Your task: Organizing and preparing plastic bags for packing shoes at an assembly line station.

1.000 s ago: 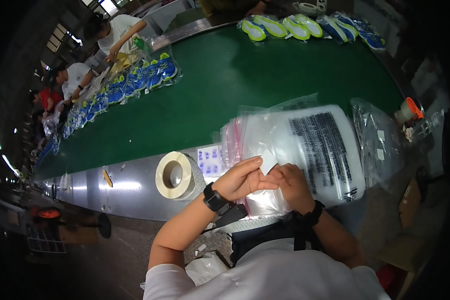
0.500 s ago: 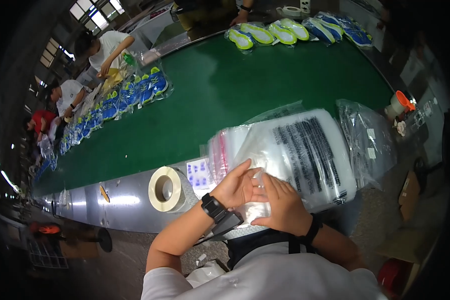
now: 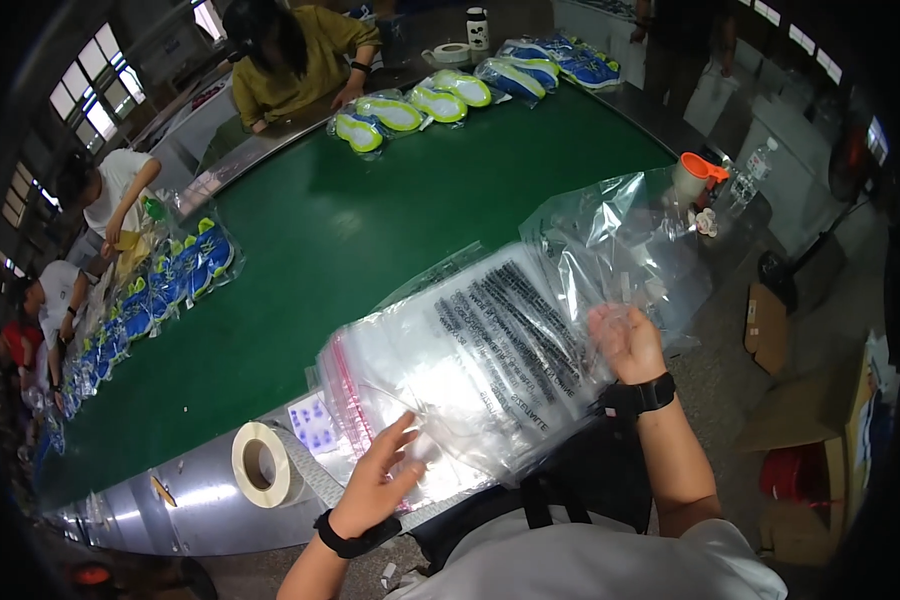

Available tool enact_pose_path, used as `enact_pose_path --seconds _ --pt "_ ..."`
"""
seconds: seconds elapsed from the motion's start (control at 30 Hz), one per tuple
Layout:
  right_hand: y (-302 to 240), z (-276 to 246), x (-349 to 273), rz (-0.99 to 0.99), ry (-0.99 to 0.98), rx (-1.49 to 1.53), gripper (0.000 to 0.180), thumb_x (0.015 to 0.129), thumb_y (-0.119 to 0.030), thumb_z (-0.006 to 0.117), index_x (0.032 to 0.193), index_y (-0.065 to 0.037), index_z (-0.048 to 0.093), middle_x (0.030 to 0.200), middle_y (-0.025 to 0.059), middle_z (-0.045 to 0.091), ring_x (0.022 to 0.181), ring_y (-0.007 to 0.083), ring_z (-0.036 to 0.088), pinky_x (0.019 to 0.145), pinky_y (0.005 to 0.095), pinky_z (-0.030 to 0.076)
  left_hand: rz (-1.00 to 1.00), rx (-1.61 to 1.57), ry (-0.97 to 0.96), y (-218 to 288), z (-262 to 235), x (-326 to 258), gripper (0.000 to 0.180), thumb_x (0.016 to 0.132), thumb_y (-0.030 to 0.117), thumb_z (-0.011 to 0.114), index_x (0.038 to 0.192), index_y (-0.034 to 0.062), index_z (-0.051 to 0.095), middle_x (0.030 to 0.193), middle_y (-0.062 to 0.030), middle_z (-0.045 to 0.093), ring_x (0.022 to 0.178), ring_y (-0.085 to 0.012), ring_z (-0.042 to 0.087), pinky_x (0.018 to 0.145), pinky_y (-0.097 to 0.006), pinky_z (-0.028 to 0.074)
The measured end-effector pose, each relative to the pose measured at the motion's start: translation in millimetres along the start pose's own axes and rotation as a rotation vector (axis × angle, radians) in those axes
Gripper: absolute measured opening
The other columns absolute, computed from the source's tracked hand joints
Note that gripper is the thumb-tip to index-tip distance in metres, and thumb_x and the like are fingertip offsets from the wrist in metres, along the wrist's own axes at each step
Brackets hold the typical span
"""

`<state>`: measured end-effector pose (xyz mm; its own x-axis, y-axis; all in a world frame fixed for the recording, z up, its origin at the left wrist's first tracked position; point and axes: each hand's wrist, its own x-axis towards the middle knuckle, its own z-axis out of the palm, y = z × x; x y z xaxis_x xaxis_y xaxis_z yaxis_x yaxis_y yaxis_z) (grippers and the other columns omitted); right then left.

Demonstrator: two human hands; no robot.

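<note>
Head view, fisheye, edges bent. Stack of clear zip bags [image 3: 470, 370] w/ black print and red seal strips lies at near edge of green belt [image 3: 300, 260], overhanging the metal rim [image 3: 185, 500] toward the person. Left hand [image 3: 380, 480] open, fingers spread, fingertips on the near-left corner of the stack; pinch or just press, can't tell thru the film. Right hand [image 3: 625, 340] open-ish, palm up, fingers curled loosely round a separate clear bag [image 3: 620, 250] lifted off the stack's right end; grip partly hidden by crinkled plastic. Black bands on both wrists.

Tape roll [image 3: 262, 463] stands on edge on the rim, just left of the stack. Small sticker sheet [image 3: 315, 425] between roll and bags, partly under the bags. Print too blurred to make out.

Orange-capped item [image 3: 692, 175] at right edge of belt, half hidden behind the raised bag. Bagged shoes: green-yellow row [image 3: 415, 105] at far edge, blue ones [image 3: 560, 60] far right, blue line [image 3: 160, 290] along left edge, running off into dark rim. Other ppl at far and left sides, partly cut off. Cardboard boxes [image 3: 810, 410] on floor at right, dim.
</note>
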<state>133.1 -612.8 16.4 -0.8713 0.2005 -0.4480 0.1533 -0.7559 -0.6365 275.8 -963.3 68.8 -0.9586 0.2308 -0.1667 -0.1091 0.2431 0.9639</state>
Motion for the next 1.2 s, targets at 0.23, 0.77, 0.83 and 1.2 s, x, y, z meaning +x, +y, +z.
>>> enact_pose_path --seconds 0.23,0.77,0.83,1.2 --pt "-38.5 -26.6 -8.9 -0.271 -0.072 -0.119 0.027 0.09 -0.02 0.048 0.109 -0.001 0.047 0.111 0.0143 0.052 0.108 0.028 0.05 0.093 0.0365 0.039 0.552 0.719 0.221 41.9 19.6 21.5 0.053 0.066 -0.002 0.059 0.118 0.0058 0.051 0.117 -0.0157 0.05 0.106 -0.0286 0.05 0.085 -0.038 0.041" --pt "16.1 33.2 -64.9 -1.027 -0.386 -1.959 0.059 0.072 -0.033 0.069 0.117 0.0 0.049 0.11 0.0165 0.055 0.094 0.0329 0.055 0.07 0.0412 0.048 0.164 0.981 0.185 -14.0 -7.1 -33.8 0.05 0.064 0.0 0.059 0.114 0.0074 0.054 0.127 -0.0146 0.044 0.118 -0.0347 0.04 0.096 -0.049 0.033" --pt "11.0 45.1 -51.5 -1.253 -0.433 -1.841 0.065 0.072 -0.033 0.07 0.123 -0.002 0.045 0.125 0.0166 0.045 0.108 0.0362 0.047 0.084 0.0463 0.043 0.132 0.87 0.382 -15.7 -8.1 -51.0 0.045 0.068 -0.001 0.058 0.112 0.0035 0.053 0.125 -0.02 0.042 0.111 -0.0322 0.046 0.091 -0.038 0.04" --pt "31.9 44.4 -36.3 -0.709 -0.507 -2.066 0.068 0.08 -0.045 0.058 0.132 -0.005 0.039 0.14 0.023 0.027 0.13 0.0432 0.021 0.101 0.0568 0.021 -0.868 -0.193 0.585 -133.5 2.2 -172.5 0.058 0.079 0.046 0.061 0.107 -0.0045 0.055 0.096 -0.0128 0.061 0.079 -0.0174 0.059 0.06 -0.03 0.046"
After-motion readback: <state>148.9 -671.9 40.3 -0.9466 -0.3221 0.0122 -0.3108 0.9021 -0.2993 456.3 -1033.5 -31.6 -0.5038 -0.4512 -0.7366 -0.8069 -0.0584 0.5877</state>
